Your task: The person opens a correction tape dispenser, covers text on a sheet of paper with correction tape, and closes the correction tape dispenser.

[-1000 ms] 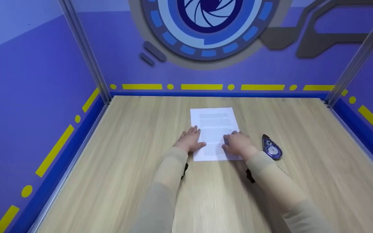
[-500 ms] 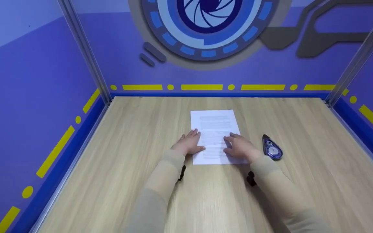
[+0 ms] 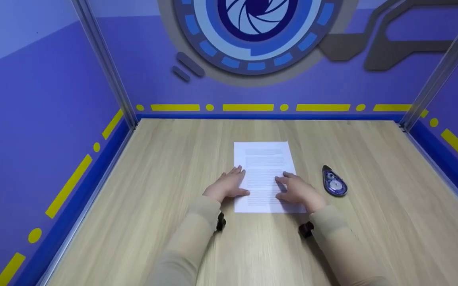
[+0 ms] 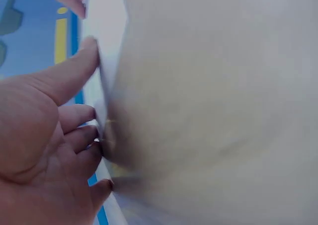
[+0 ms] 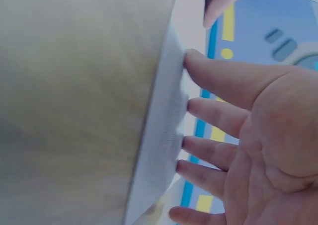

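A white sheet of paper (image 3: 262, 159) printed with lines of text lies flat on the wooden table. My left hand (image 3: 227, 185) rests at its left edge with fingers extended, the thumb on the sheet. On the right side, my right hand (image 3: 295, 188) touches the paper with its fingertips, fingers spread. In the left wrist view the left hand (image 4: 54, 135) has its fingertips down at the sheet's edge. The right wrist view shows the right hand (image 5: 248, 145) with its fingertips on the paper (image 5: 166, 130). Neither hand grips anything.
To the right of the right hand lies a dark blue, see-through correction tape dispenser (image 3: 334, 182). The wooden table (image 3: 165, 159) is bounded by blue panels (image 3: 54, 119) with yellow marks and metal corner posts. Black wrist cameras (image 3: 305, 229) sit under the sleeves.
Both hands have drawn back toward the person, and the sheet of paper has slid the same way with them. The correction tape dispenser has stayed in place.
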Action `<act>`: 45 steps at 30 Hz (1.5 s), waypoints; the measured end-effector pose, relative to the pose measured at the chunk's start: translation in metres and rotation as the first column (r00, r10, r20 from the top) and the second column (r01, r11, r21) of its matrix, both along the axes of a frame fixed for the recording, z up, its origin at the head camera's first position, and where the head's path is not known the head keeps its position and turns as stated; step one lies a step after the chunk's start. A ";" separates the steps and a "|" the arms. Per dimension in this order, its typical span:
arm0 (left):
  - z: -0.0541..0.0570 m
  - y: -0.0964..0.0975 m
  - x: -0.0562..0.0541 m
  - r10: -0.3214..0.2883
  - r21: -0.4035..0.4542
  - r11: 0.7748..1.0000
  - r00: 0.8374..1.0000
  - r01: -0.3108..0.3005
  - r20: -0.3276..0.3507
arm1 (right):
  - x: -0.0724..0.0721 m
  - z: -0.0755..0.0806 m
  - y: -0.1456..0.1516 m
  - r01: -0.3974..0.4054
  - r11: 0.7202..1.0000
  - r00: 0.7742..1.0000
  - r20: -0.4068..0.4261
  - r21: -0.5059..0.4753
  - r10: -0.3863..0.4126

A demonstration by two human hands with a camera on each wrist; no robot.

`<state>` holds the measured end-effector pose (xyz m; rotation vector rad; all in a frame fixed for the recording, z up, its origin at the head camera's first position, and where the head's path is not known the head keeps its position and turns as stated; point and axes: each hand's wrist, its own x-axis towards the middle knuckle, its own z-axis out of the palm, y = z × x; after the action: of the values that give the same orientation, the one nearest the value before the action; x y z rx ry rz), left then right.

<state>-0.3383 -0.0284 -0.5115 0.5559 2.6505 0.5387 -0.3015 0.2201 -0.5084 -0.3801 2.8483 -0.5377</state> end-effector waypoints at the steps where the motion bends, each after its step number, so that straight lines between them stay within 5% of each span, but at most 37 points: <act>1: 0.000 -0.001 0.002 -0.001 0.010 1.000 1.000 0.001 -0.001 | 0.002 0.000 -0.001 0.006 1.000 1.000 0.001 0.000 -0.006; 10: -0.005 -0.010 0.016 0.005 0.114 0.994 1.000 -0.007 0.024 | 0.022 0.002 -0.004 0.026 0.999 1.000 -0.013 0.029 -0.025; 22: -0.002 -0.010 0.033 0.000 0.114 0.994 1.000 -0.001 0.005 | 0.035 0.010 -0.005 -0.012 0.999 0.996 -0.090 0.050 0.017; 32: -0.005 -0.011 0.032 0.005 0.118 0.993 1.000 -0.003 -0.014 | 0.032 0.010 -0.003 -0.002 0.999 0.996 -0.091 0.050 0.007; 39: -0.005 -0.012 0.031 0.012 0.124 0.992 1.000 -0.010 -0.016 | 0.020 0.011 0.004 0.013 0.997 0.991 -0.132 -0.082 -0.024; 45: -0.008 -0.013 0.033 -0.005 0.140 0.990 1.000 0.005 -0.002 | 0.012 0.008 0.020 0.182 0.948 0.968 -0.120 -0.260 -0.219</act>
<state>-0.3057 -0.0417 -0.5197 0.6034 2.6264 0.7274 -0.2892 0.2406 -0.5001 -0.1741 2.9877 -0.9479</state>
